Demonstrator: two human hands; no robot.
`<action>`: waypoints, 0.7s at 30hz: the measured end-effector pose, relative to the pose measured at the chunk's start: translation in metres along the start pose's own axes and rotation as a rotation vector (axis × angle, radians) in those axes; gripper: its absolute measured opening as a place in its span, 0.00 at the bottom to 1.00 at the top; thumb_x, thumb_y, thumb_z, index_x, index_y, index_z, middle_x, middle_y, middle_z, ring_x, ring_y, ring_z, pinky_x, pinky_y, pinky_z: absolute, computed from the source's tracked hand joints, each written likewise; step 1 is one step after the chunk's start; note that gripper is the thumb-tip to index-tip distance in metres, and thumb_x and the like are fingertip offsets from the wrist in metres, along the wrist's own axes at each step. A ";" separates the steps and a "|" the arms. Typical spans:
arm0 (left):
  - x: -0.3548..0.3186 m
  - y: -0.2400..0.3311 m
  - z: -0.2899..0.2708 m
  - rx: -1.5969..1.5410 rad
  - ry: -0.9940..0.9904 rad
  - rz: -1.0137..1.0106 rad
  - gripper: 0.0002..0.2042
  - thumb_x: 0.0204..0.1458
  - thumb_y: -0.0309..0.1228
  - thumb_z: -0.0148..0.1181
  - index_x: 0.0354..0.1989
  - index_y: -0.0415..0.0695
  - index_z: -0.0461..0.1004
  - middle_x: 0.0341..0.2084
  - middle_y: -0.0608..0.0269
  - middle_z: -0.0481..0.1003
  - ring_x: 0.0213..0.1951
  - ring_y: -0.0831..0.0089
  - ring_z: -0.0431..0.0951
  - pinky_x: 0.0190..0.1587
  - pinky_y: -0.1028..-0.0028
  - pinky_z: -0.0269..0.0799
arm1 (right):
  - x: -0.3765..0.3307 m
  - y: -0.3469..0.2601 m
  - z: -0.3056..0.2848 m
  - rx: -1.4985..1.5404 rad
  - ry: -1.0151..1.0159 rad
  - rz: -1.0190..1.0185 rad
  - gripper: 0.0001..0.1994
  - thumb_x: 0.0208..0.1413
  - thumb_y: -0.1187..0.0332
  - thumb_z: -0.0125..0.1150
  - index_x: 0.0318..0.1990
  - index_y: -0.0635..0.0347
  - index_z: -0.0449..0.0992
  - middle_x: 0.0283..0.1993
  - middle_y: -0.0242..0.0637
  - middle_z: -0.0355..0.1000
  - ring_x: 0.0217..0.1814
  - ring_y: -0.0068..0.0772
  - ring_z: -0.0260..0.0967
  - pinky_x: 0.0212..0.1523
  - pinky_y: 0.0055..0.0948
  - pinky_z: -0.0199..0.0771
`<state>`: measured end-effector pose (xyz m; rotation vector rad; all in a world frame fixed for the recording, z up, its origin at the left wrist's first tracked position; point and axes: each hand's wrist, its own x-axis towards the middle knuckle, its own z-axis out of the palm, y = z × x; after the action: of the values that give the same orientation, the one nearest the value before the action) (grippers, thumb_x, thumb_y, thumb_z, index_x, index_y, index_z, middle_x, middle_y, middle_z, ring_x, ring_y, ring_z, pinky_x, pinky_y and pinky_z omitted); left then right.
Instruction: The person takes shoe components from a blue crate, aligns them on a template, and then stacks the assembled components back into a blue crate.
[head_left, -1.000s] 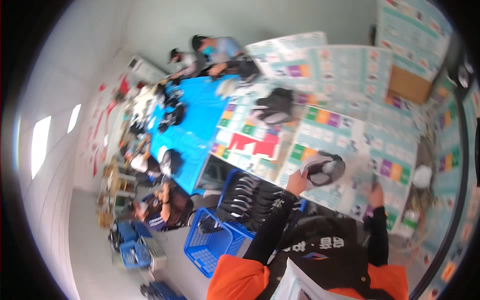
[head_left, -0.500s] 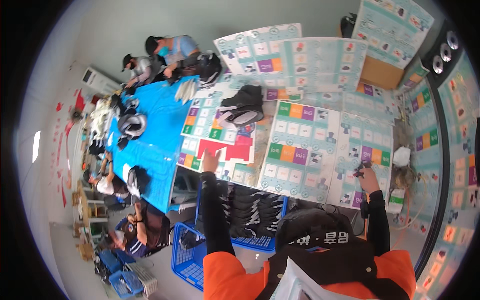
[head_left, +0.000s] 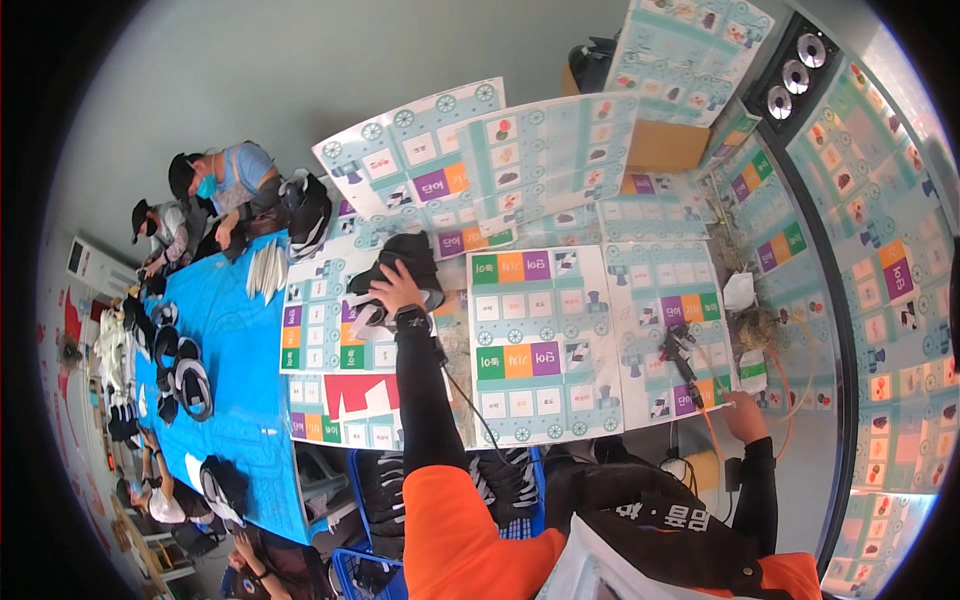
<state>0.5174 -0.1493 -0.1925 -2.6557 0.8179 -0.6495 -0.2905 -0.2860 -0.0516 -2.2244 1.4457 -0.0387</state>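
My left hand (head_left: 397,289) lies spread over a small stack of black shoe uppers (head_left: 412,252) with pale linings. The stack rests on the left part of the printed table cover; my palm and wrist hide some of it. Just below are red cut sheet pieces (head_left: 352,394), partly behind my left forearm. My right hand (head_left: 746,420) is at the table's front right edge, fingers loosely bent, with nothing seen in them. A dark hand-held gun (head_left: 681,350) with an orange hose lies on the cover, a little apart from that hand.
Printed boards (head_left: 555,160) stand along the back. Blue crates (head_left: 530,510) of black uppers sit under the front edge. On the left, a blue-covered table (head_left: 235,330) carries shoe parts, with several people working around it. Hoses (head_left: 785,350) hang at the right.
My left hand has moved from the red pieces up onto the black uppers. My right hand has let go of the gun and drawn back to the table edge. The view has shifted right.
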 end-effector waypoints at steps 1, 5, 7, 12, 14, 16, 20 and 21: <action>0.000 -0.011 0.009 0.021 -0.001 0.024 0.25 0.64 0.35 0.47 0.72 0.56 0.65 0.67 0.47 0.68 0.54 0.29 0.75 0.56 0.33 0.67 | -0.003 0.003 0.000 0.001 0.003 0.004 0.13 0.56 0.68 0.66 0.48 0.60 0.80 0.53 0.49 0.76 0.57 0.56 0.73 0.59 0.47 0.73; -0.009 -0.052 -0.017 -0.112 0.009 0.117 0.28 0.58 0.29 0.52 0.71 0.56 0.66 0.59 0.53 0.74 0.34 0.53 0.82 0.34 0.60 0.78 | -0.001 0.012 0.009 -0.089 -0.068 0.016 0.14 0.56 0.68 0.66 0.49 0.61 0.80 0.54 0.51 0.77 0.59 0.56 0.73 0.58 0.45 0.74; -0.021 -0.062 -0.074 -0.228 -0.083 0.177 0.30 0.58 0.28 0.53 0.72 0.54 0.64 0.60 0.53 0.73 0.37 0.53 0.82 0.34 0.60 0.79 | -0.001 -0.003 0.006 0.025 0.039 -0.023 0.12 0.56 0.67 0.65 0.45 0.63 0.81 0.48 0.52 0.78 0.54 0.57 0.75 0.56 0.47 0.75; -0.096 -0.128 -0.152 -0.326 -0.052 0.179 0.25 0.57 0.23 0.53 0.66 0.42 0.68 0.54 0.54 0.73 0.52 0.53 0.75 0.44 0.61 0.82 | 0.065 -0.046 0.025 0.002 -0.115 -0.226 0.12 0.58 0.67 0.62 0.45 0.64 0.80 0.45 0.52 0.77 0.51 0.57 0.74 0.53 0.47 0.74; -0.127 -0.144 -0.160 -0.366 -0.147 0.226 0.21 0.57 0.25 0.53 0.61 0.45 0.73 0.48 0.54 0.73 0.50 0.51 0.76 0.42 0.61 0.81 | 0.088 -0.083 0.034 0.015 -0.154 -0.347 0.12 0.57 0.68 0.61 0.46 0.64 0.79 0.45 0.52 0.76 0.51 0.56 0.74 0.53 0.47 0.74; -0.157 -0.138 -0.172 -0.428 -0.249 0.228 0.21 0.58 0.27 0.53 0.61 0.50 0.73 0.46 0.55 0.73 0.47 0.52 0.78 0.40 0.58 0.80 | 0.100 -0.123 0.040 0.049 -0.179 -0.454 0.13 0.57 0.68 0.61 0.46 0.64 0.79 0.45 0.50 0.76 0.50 0.55 0.74 0.52 0.46 0.74; -0.214 -0.156 -0.157 -0.678 -0.307 0.119 0.17 0.63 0.33 0.55 0.59 0.53 0.77 0.36 0.48 0.81 0.38 0.46 0.82 0.39 0.50 0.77 | 0.106 -0.216 0.050 0.119 -0.368 -0.700 0.13 0.59 0.67 0.59 0.48 0.63 0.78 0.43 0.46 0.77 0.47 0.54 0.74 0.49 0.45 0.75; -0.233 -0.169 -0.150 -0.707 -0.326 0.058 0.16 0.63 0.34 0.56 0.58 0.54 0.78 0.33 0.45 0.82 0.36 0.44 0.82 0.38 0.49 0.77 | 0.101 -0.233 0.057 0.165 -0.435 -0.772 0.13 0.59 0.67 0.58 0.49 0.63 0.78 0.42 0.46 0.77 0.46 0.54 0.74 0.48 0.45 0.75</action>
<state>0.3486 0.1018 -0.0750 -3.1956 1.1808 0.1365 -0.0313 -0.2761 -0.0304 -2.3226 0.3068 0.0660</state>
